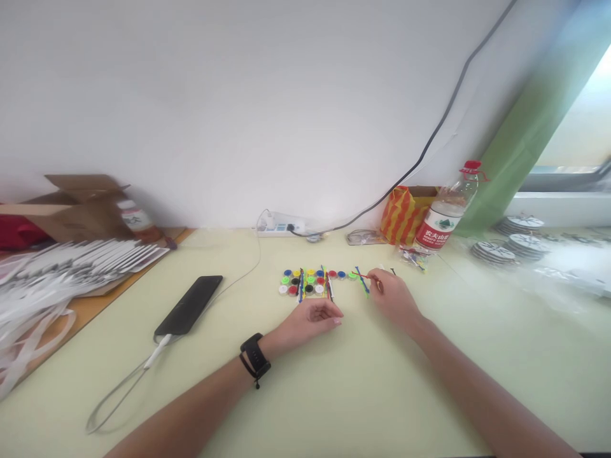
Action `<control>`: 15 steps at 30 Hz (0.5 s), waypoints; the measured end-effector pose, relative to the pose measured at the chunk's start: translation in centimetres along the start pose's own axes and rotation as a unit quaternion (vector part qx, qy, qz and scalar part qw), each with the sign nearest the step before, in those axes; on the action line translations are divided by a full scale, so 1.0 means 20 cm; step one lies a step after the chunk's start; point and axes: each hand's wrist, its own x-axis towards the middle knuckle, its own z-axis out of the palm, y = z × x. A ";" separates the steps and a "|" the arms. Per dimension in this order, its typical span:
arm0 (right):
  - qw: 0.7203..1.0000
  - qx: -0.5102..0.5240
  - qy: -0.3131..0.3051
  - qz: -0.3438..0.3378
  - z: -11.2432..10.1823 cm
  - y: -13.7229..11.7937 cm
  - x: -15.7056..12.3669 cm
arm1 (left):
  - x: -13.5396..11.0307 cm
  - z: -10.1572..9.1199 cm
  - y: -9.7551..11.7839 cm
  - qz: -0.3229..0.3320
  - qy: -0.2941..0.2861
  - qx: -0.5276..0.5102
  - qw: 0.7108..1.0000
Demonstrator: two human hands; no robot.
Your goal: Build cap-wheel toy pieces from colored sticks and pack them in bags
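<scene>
My right hand (392, 296) pinches a thin red stick-like piece (363, 275) between thumb and fingertips. Just left of it lie blue and green thin pieces (361, 282) on the table. My left hand (315, 318), a black watch on its wrist, rests loosely curled with the thumb apart and nothing visible in it. Beyond its fingers, small round discs (310, 280) in white, red, black, blue, yellow and green form short rows. Bundles of thin coloured sticks (301, 285) stand between the groups of discs.
A black phone (191, 305) with a white cable lies left. Stacked white pieces (95, 267) and a cardboard box (81, 207) are farther left. A power strip (281, 226) sits by the wall. A water bottle (446, 213), a striped bag (398, 213) and stacked discs (494, 252) stand right.
</scene>
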 end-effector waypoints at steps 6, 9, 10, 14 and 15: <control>0.999 0.034 0.001 -0.003 0.00 -0.01 0.00 | 0.00 0.00 0.00 -0.003 -0.003 0.005 1.000; 0.998 0.046 0.045 -0.004 -0.01 -0.01 -0.01 | 0.00 0.00 0.00 -0.003 -0.004 0.006 1.000; 0.997 0.055 0.054 -0.010 0.00 -0.01 -0.01 | 0.00 0.00 -0.01 -0.003 -0.004 0.005 1.000; 0.993 0.101 0.012 -0.061 0.04 -0.02 -0.02 | 0.00 0.00 0.00 -0.003 -0.008 0.001 1.000; 0.991 0.111 -0.008 -0.077 0.06 -0.02 -0.03 | 0.00 0.00 0.00 -0.002 -0.010 0.001 1.000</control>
